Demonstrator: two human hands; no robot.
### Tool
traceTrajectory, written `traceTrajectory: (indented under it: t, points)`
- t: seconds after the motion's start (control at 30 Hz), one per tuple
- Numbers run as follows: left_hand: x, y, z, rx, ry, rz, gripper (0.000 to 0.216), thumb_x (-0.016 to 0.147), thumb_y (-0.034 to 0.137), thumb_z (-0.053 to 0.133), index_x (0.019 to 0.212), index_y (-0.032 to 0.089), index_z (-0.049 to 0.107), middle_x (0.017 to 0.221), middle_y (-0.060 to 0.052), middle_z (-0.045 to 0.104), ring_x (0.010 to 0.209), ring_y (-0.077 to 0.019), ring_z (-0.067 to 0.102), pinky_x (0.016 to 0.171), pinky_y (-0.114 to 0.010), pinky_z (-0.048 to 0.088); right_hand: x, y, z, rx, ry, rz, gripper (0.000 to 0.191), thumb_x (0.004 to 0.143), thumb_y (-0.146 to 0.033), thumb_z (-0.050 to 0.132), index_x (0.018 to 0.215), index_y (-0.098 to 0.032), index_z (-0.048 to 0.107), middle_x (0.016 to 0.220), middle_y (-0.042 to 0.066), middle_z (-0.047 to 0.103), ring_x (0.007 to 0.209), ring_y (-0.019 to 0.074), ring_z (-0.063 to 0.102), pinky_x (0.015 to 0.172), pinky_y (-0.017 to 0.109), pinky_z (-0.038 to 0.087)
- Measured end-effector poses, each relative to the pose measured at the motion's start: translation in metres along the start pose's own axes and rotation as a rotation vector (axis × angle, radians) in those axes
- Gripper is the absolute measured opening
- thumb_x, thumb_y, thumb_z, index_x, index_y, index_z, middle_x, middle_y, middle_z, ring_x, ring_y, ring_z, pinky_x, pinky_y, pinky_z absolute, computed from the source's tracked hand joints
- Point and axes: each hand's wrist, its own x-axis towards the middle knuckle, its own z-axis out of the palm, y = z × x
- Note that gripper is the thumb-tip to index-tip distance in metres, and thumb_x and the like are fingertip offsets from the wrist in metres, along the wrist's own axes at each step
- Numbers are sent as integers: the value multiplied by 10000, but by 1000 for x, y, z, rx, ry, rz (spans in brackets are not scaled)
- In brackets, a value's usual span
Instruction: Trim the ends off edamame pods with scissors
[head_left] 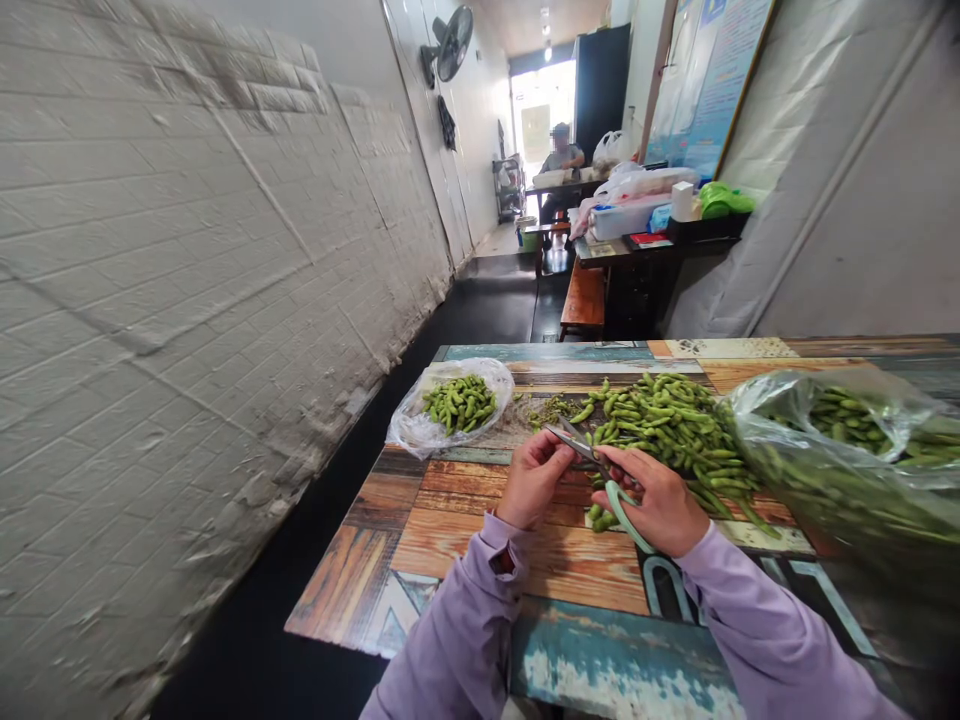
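Grip first, from the head view: the right hand (pixel 660 505) is clenched through the pale green handle loops of the scissors (pixel 592 462), whose blades angle up and left toward the left hand (pixel 534 478). That hand's grip is pinched closed right at the blade tips; what it pinches is too small to tell. Both hands hover close together over the surface (pixel 465 540), probably so blades and fingertips meet steadily. Just beyond the right knuckles lies the pile of green pods (pixel 667 420), near enough to pick from, with stray pods (pixel 600 518) under that hand. Beyond the left hand sits a small open bag (pixel 457 402) of pods, seemingly kept apart from the pile; a larger bag (pixel 847 450) lies to the pile's right.
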Motion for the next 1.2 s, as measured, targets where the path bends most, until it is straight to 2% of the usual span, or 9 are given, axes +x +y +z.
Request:
traceTrajectory:
  t: [0.3, 0.73, 0.93, 1.1, 1.2]
  points:
    - [5, -7, -10, 123, -17, 118, 181, 732, 306, 680, 815, 145, 669, 790, -29, 642, 729, -124, 550, 677, -225, 428, -1, 3, -1, 21, -3, -32, 480, 790, -421, 617, 1220, -221, 544, 961, 63, 631, 778, 171, 608, 743, 307, 530]
    - [4, -2, -7, 167, -7, 92, 196, 715, 324, 672, 779, 141, 649, 740, -21, 623, 687, -123, 527, 664, -235, 405, 0, 4, -5, 10, -43, -23, 485, 793, -420, 610, 1229, -213, 558, 874, 45, 643, 705, 152, 600, 699, 286, 519]
    - [7, -6, -10, 248, -2, 99, 184, 721, 325, 651, 724, 145, 609, 682, -6, 563, 642, -113, 478, 631, -234, 378, 0, 10, -4, -38, -51, -41, 453, 796, -413, 603, 1202, -214, 581, 976, 66, 679, 808, 183, 647, 754, 299, 530]
    - [11, -10, -18, 509, 156, 238, 118, 663, 246, 691, 736, 161, 654, 736, -7, 529, 659, -109, 440, 610, -228, 346, 2, 17, -1, -43, 46, -27, 430, 781, -401, 623, 1175, -229, 600, 1080, 65, 683, 963, 213, 653, 850, 319, 523]
    - [12, -10, -19, 400, 189, 195, 159, 651, 249, 708, 758, 158, 633, 645, 27, 471, 598, -90, 409, 571, -216, 326, 2, 18, -1, -26, 128, 35, 444, 776, -415, 630, 1171, -213, 607, 1072, 82, 689, 964, 235, 657, 849, 350, 532]
